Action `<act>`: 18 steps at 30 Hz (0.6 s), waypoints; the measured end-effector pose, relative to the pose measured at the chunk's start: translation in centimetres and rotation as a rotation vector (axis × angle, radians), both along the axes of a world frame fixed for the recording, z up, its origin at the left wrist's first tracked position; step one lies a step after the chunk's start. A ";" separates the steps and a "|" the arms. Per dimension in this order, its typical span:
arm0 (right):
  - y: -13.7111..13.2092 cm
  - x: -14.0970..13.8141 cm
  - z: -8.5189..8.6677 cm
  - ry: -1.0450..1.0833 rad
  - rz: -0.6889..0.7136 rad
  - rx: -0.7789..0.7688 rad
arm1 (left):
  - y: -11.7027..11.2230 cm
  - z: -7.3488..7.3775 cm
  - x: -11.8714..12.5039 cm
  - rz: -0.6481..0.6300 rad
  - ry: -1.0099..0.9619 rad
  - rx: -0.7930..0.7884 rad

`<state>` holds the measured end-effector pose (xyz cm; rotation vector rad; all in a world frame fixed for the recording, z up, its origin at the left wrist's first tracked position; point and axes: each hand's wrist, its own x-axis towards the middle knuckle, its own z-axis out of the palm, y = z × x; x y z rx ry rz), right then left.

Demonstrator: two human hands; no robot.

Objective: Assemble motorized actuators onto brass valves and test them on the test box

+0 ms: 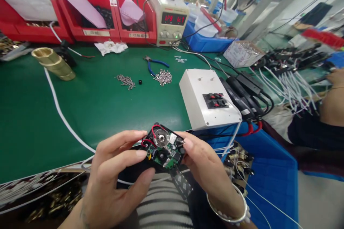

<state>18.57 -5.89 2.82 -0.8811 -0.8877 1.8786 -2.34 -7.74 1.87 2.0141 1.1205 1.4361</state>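
A small open black device (pixel 162 148) shows a green circuit board, a round metal disc and red wires. I hold it between both hands above my lap, at the near edge of the green table (pixel 94 103). My left hand (pixel 115 175) grips its left side with thumb and fingers closed round the casing. From the right, my right hand (pixel 204 168) pinches the right edge; a bracelet sits on that wrist.
A white test box (pixel 206 96) with red and black terminals stands just beyond my hands. Blue-handled pliers (pixel 153 65), piles of small metal pins (pixel 163 77), a brass fitting (pixel 55 63), a power supply (pixel 170 19) and red bins (pixel 96 14) lie farther back. A blue crate (pixel 268 175) holds wired parts at right.
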 end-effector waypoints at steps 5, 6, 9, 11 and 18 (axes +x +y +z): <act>-0.3 0.0 0.2 -0.024 -0.029 0.000 | 0.4 0.3 0.0 0.005 0.103 0.060; -0.4 0.0 0.2 -0.026 -0.033 0.006 | 0.5 0.4 0.0 0.013 0.128 0.072; -0.5 -0.1 0.3 -0.042 -0.029 0.035 | 0.6 0.7 0.0 0.033 0.168 0.092; -0.5 -0.1 0.5 -0.058 -0.024 0.042 | 0.6 0.8 0.0 0.025 0.173 0.089; -0.7 -0.3 1.0 -0.088 -0.048 0.060 | 0.8 0.8 -0.1 0.025 0.194 0.090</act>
